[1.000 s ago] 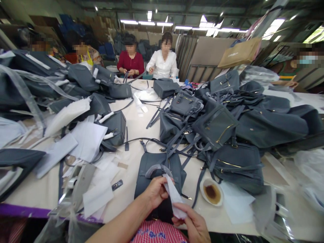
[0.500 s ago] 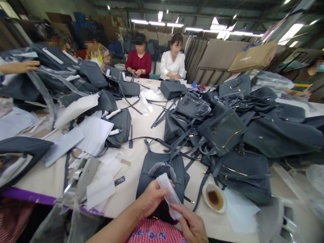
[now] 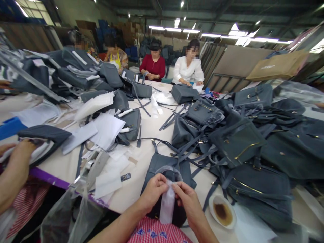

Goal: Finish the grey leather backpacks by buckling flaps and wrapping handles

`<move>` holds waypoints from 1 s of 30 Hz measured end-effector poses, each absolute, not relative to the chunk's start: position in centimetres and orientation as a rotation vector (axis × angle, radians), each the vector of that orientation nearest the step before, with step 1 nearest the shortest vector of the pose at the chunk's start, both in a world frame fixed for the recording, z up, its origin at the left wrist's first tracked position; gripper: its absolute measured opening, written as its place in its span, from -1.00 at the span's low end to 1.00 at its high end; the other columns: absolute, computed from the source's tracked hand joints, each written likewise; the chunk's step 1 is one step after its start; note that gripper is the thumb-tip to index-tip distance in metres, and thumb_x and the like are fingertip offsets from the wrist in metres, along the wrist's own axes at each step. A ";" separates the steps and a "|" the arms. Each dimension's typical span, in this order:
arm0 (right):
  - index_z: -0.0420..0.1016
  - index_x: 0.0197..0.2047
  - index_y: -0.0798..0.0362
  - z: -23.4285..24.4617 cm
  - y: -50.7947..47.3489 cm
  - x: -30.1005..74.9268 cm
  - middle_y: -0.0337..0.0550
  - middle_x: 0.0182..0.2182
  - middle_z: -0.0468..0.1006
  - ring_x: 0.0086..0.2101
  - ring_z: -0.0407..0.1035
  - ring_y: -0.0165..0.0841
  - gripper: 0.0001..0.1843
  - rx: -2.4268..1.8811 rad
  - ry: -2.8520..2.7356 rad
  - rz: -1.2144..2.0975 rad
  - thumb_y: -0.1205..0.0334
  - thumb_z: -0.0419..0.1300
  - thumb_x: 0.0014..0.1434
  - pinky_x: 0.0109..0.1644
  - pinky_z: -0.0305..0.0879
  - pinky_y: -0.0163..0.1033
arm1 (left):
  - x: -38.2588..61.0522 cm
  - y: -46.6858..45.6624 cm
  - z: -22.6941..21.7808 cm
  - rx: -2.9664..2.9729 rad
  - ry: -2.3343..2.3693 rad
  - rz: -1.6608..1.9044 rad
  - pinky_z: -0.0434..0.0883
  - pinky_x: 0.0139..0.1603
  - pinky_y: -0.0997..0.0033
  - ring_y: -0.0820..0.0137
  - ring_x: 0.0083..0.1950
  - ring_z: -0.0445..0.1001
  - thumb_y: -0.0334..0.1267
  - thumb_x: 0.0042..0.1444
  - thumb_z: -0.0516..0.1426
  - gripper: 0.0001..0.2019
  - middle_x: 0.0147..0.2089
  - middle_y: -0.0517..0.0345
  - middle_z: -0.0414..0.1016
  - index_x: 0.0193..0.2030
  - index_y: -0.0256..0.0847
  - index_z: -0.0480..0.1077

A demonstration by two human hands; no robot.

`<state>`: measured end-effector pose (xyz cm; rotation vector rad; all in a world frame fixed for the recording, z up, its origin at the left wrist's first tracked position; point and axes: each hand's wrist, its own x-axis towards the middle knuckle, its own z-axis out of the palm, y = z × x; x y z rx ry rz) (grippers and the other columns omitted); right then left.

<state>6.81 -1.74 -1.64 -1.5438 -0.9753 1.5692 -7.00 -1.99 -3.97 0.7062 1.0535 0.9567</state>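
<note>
My left hand and my right hand meet low in the middle, fingertips pinching the top end of a translucent white wrapping strip. The strip hangs down toward me. Directly beyond the fingers is the looped handle of a dark blue-grey backpack, partly covered in clear film. Whether the strip touches the handle is hard to tell. My arms and the strip hide the lower part of the bag.
Heaped dark bags cover the right side, near a dish of brown liquid. White sheets and a tape dispenser lie left. A co-worker's arm reaches into a bag at far left. Other people sit opposite.
The strip has turned from slanting to hanging, and my right hand has moved from its lower end up beside my left. At far left a co-worker's arm has entered a bag.
</note>
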 end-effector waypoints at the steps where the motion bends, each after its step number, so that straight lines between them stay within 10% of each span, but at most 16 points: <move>1: 0.49 -0.56 0.08 -1.7 -1.6 6.6 -0.37 -0.68 0.30 -0.64 0.12 -0.54 -0.56 -1.530 -0.911 1.590 -0.16 0.38 -0.21 -0.61 0.03 -0.44 | -6.9 -1.9 -4.1 0.701 1.078 0.978 0.10 -0.50 0.50 0.52 -0.59 0.18 -0.29 -0.13 0.16 -0.81 -0.61 0.40 0.25 -0.35 -0.18 0.24; 13: 0.60 -0.38 0.09 -1.9 -0.9 6.4 -0.24 -0.54 0.49 -0.49 0.28 -0.40 -0.62 -1.444 -0.907 1.547 -0.05 0.37 -0.16 -0.54 0.16 -0.39 | -6.9 -2.1 -1.7 1.334 1.337 1.231 0.27 -0.07 0.34 0.27 -0.14 0.39 -0.46 0.03 0.05 -0.82 -0.22 0.05 0.42 -0.44 -0.16 0.44; 22: 0.48 -0.44 0.08 -2.7 -1.5 6.1 -0.27 -0.60 0.45 -0.54 0.31 -0.40 -0.63 -1.448 -0.973 1.460 -0.08 0.35 -0.13 -0.52 0.21 -0.36 | -6.3 -2.5 -2.9 1.044 1.352 1.067 0.21 -0.40 0.48 0.43 -0.46 0.32 -0.30 -0.02 0.18 -0.95 -0.51 0.25 0.39 -0.41 -0.21 0.38; 30: 0.49 -0.51 0.05 -2.8 -2.4 6.5 -0.24 -0.59 0.49 -0.49 0.34 -0.33 -0.62 -1.531 -1.094 1.277 -0.12 0.32 -0.08 -0.37 0.27 -0.27 | -6.4 -2.3 -2.9 0.970 1.261 1.090 0.26 -0.31 0.44 0.39 -0.40 0.35 -0.29 -0.02 0.16 -0.93 -0.47 0.20 0.43 -0.44 -0.22 0.41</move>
